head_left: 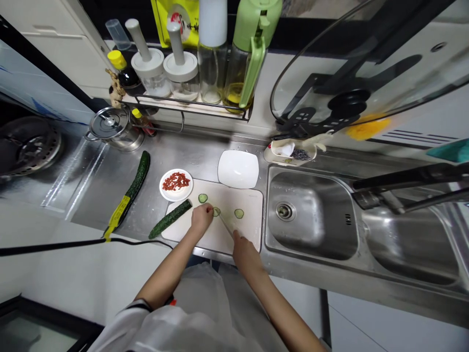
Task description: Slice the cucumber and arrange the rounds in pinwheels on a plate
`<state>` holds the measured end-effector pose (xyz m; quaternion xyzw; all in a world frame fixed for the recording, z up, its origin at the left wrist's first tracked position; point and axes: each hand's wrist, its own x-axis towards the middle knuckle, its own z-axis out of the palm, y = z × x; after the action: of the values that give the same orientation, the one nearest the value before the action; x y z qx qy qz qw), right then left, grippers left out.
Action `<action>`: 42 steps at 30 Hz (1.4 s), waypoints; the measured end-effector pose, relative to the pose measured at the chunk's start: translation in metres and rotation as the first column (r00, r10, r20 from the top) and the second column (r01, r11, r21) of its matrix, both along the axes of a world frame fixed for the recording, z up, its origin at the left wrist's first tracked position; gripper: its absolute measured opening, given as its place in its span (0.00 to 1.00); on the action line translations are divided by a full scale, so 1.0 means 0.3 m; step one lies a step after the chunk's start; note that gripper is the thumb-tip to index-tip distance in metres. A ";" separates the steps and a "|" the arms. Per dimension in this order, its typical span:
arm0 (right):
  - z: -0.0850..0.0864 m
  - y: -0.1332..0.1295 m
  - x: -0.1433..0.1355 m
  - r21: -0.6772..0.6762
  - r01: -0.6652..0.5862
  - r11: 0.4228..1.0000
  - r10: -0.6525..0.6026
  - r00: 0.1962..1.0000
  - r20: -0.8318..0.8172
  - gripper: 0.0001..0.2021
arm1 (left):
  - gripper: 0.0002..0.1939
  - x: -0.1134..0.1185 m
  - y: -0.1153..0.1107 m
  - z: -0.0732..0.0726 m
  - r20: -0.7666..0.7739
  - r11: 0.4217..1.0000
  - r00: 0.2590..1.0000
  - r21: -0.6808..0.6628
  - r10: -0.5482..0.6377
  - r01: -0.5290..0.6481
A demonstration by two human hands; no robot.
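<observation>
My right hand [247, 253] grips a knife [226, 225], its thin blade pointing up and left over the cutting board [252, 198]. Fingers pinched together, my left hand [201, 220] holds the edge of a cucumber slice [216, 211], and the knife tip is right by that slice. Another cucumber slice [202, 198] lies behind my left hand, and a third slice [239, 213] lies to the right of the knife. To the left, a cut cucumber [170, 219] rests slantwise across the board's left edge.
A small plate of chopped red pieces [176, 186] and a white dish [239, 169] sit behind the board. Further left are a whole cucumber [138, 175] with a yellow label and a lidded pot [116, 129]. The sink [314, 215] is on the right.
</observation>
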<state>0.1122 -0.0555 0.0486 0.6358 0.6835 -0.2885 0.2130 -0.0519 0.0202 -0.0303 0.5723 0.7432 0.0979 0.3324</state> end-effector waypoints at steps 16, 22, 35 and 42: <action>0.013 0.025 -0.018 0.018 -0.004 1.000 0.004 1.000 0.007 0.21 | 0.08 -0.012 0.019 -0.013 0.064 0.994 0.994 -0.061 0.090 -0.086; 0.016 0.045 -0.026 -0.023 0.012 1.000 -0.013 0.999 -0.031 0.19 | 0.08 -0.010 0.022 -0.005 0.058 0.994 0.994 -0.069 0.093 -0.089; 0.040 -0.033 0.038 -0.105 0.060 0.993 -0.060 0.998 0.005 0.22 | 0.07 -0.008 0.025 0.011 0.042 0.998 0.999 -0.061 0.025 -0.022; 0.019 -0.048 0.047 -0.107 0.079 0.991 -0.082 0.996 -0.020 0.22 | 0.10 -0.045 0.047 0.078 -0.128 0.999 0.992 0.035 0.016 -0.012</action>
<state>0.1264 -0.0700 0.0544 0.6470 0.6437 -0.3404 0.2262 -0.0654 0.0345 -0.0070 0.5778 0.7653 0.0758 0.2734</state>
